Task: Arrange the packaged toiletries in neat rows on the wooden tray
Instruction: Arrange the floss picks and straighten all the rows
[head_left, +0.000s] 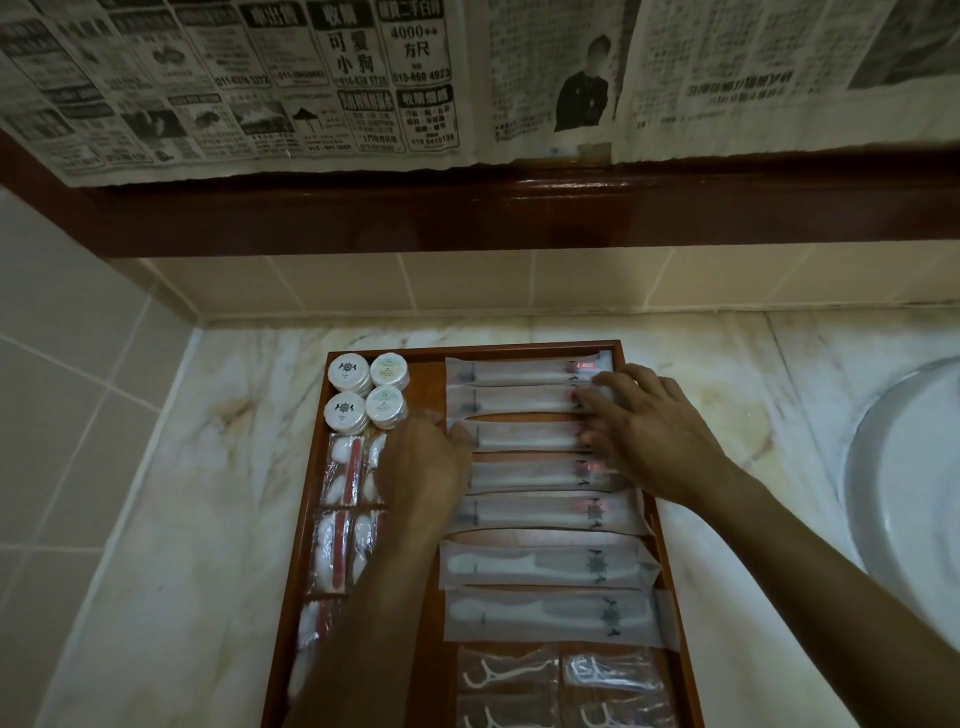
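A wooden tray (535, 347) lies on the marble counter. Several long white toothbrush and comb packets (524, 400) lie in a column on its right side. My right hand (644, 421) rests with spread fingers on the right ends of the upper packets. My left hand (426, 462) touches the left end of the third packet (524, 435) with its fingertips. Several round white soap packs (366, 392) sit at the tray's far left corner. Clear packs with cotton and red sticks (343, 473) run down the left side. Floss pick packs (509, 670) lie at the near end.
The marble counter (208, 467) meets tiled walls (363, 280) at the left and back. A white sink basin (909, 467) sits at the right. Newspaper sheets (311, 78) hang above a dark wooden ledge (519, 208).
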